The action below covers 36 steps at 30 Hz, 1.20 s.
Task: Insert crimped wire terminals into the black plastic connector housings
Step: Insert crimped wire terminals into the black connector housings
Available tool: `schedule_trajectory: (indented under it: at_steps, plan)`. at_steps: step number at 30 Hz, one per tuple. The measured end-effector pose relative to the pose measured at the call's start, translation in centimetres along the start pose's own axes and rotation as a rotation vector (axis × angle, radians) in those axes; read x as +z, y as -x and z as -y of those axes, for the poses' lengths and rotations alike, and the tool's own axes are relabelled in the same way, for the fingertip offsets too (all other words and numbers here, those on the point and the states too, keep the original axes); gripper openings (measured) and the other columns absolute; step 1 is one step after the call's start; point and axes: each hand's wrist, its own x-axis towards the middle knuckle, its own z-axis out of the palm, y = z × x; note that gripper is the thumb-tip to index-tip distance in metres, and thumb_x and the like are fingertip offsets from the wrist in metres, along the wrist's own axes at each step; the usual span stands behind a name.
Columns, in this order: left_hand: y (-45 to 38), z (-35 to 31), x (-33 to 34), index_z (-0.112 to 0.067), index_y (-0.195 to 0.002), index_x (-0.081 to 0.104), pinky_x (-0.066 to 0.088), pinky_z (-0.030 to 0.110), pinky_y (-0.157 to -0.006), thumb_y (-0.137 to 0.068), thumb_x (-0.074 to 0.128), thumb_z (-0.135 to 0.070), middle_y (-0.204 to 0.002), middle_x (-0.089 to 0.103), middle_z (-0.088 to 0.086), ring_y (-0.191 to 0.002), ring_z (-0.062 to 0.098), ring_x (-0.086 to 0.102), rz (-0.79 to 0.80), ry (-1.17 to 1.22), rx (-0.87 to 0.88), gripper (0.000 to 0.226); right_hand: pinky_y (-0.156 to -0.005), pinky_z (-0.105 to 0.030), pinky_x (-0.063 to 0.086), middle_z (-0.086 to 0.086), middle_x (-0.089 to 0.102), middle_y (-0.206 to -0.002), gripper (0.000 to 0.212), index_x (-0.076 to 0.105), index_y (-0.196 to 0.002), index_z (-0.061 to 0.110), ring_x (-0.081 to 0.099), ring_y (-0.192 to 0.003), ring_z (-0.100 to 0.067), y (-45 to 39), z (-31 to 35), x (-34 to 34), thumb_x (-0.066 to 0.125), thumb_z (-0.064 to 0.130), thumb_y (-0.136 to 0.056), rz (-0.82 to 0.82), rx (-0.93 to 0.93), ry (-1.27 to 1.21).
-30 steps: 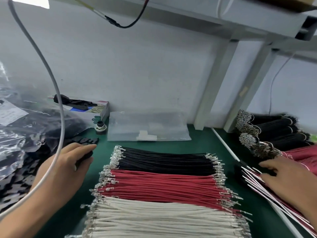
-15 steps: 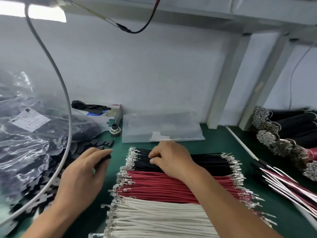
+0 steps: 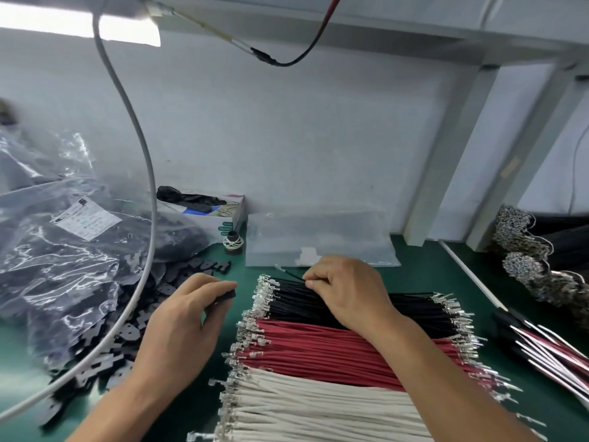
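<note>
Black wire point(image 3: 288, 274) pinched in my right hand point(image 3: 345, 290) points its metal tip left, toward the black housing point(image 3: 227, 296) my left hand point(image 3: 185, 317) grips close by.

A wiring assembly workshop: a green bench point(image 3: 414, 260) carries sorted rows of black wires point(image 3: 318, 304), red wires point(image 3: 334, 349) and white wires point(image 3: 302, 406), with bagged black plastic parts point(image 3: 63, 266) heaped left, under a strip light point(image 3: 63, 23).
</note>
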Motion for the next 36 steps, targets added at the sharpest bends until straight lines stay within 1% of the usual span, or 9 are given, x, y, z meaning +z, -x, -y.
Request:
schedule_trajectory:
  at_steps: [4,9,12,16,20,22,27,32,36]
  plan:
    - [0.1,-0.1,0.2,-0.014,-0.113,0.078,0.041,0.012,-0.063,-0.086,0.079,-0.006,-0.097,0.069,-0.014,-0.073,-0.005,0.061,-0.013,0.009,-0.02,0.029,-0.063,-0.023,0.042,0.016,0.063,-0.088,0.018,0.07,-0.101,0.027,0.058,-0.073,-0.004,-1.0,0.5,-2.5,0.053,0.031,-0.103,-0.217,-0.038,0.023]
    - [0.1,0.1,0.2,-0.016,-0.107,0.08,0.049,0.018,-0.061,-0.085,0.079,-0.006,-0.096,0.07,-0.018,-0.079,0.004,0.066,-0.042,0.061,-0.024,0.024,-0.073,-0.025,0.057,0.008,0.069,-0.083,0.019,0.072,-0.095,0.027,0.066,-0.072,-0.006,-3.4,1.7,-8.1,0.06,0.013,-0.099,-0.467,0.136,-0.662]
    - [0.2,0.1,0.3,-0.02,-0.114,0.078,0.049,0.018,-0.059,-0.087,0.076,-0.005,-0.097,0.07,-0.02,-0.082,0.006,0.067,-0.043,0.155,-0.033,0.03,-0.072,-0.022,0.057,0.008,0.074,-0.08,0.021,0.076,-0.09,0.029,0.065,-0.069,-0.004,-3.2,2.8,-11.8,0.071,0.008,-0.092,-0.554,0.072,-0.888]
    - [-0.1,0.1,0.4,-0.037,-0.109,0.077,0.052,0.012,-0.062,-0.082,0.082,-0.005,-0.092,0.075,-0.022,-0.073,0.007,0.071,-0.063,0.334,-0.13,0.042,-0.07,-0.007,0.043,0.014,0.066,-0.085,0.02,0.075,-0.098,0.038,0.06,-0.077,-0.004,0.6,3.4,-11.8,0.073,0.02,-0.091,-0.546,-0.162,-0.381]
    - [0.0,-0.7,0.1,-0.041,-0.094,0.08,0.059,0.024,-0.065,-0.077,0.083,-0.02,-0.089,0.079,-0.006,-0.073,0.015,0.072,-0.012,0.557,-0.117,0.028,-0.064,-0.013,0.047,0.014,0.057,-0.083,0.017,0.078,-0.101,0.027,0.054,-0.07,-0.003,5.6,3.8,-5.3,0.074,0.018,-0.088,-0.366,-0.236,-0.086]
    - [0.1,-1.2,0.0,-0.039,-0.094,0.081,0.06,0.028,-0.065,-0.075,0.084,-0.022,-0.089,0.079,-0.001,-0.073,0.017,0.072,0.039,0.605,-0.122,0.026,-0.061,-0.016,0.047,0.014,0.057,-0.082,0.011,0.079,-0.097,0.024,0.053,-0.07,-0.002,6.9,3.5,-2.7,0.075,0.017,-0.09,-0.378,-0.211,-0.108]
    - [0.4,-2.0,-0.2,-0.036,-0.093,0.083,0.059,0.022,-0.066,-0.074,0.085,-0.019,-0.088,0.079,-0.001,-0.072,0.014,0.072,0.157,0.64,-0.158,0.026,-0.06,-0.019,0.048,0.017,0.057,-0.085,0.009,0.076,-0.093,0.027,0.059,-0.074,-0.006,7.9,2.9,-0.9,0.068,0.026,-0.092,-0.365,-0.161,-0.194]
    - [0.5,-2.8,0.0,-0.035,-0.089,0.083,0.059,0.022,-0.067,-0.07,0.084,-0.02,-0.085,0.079,0.001,-0.071,0.016,0.072,0.165,0.66,-0.195,0.025,-0.063,-0.02,0.049,0.015,0.059,-0.087,0.011,0.076,-0.093,0.025,0.06,-0.077,-0.006,7.6,3.0,-0.9,0.066,0.027,-0.094,-0.383,-0.179,-0.195]
    - [0.6,-3.0,-0.1,-0.03,-0.089,0.084,0.061,0.03,-0.07,-0.07,0.084,-0.013,-0.088,0.079,0.006,-0.077,0.023,0.073,0.174,0.728,-0.185,0.025,-0.06,-0.021,0.049,0.015,0.059,-0.084,0.01,0.077,-0.092,0.026,0.057,-0.074,-0.005,7.6,3.0,-0.7,0.067,0.029,-0.093,-0.354,-0.191,-0.123]
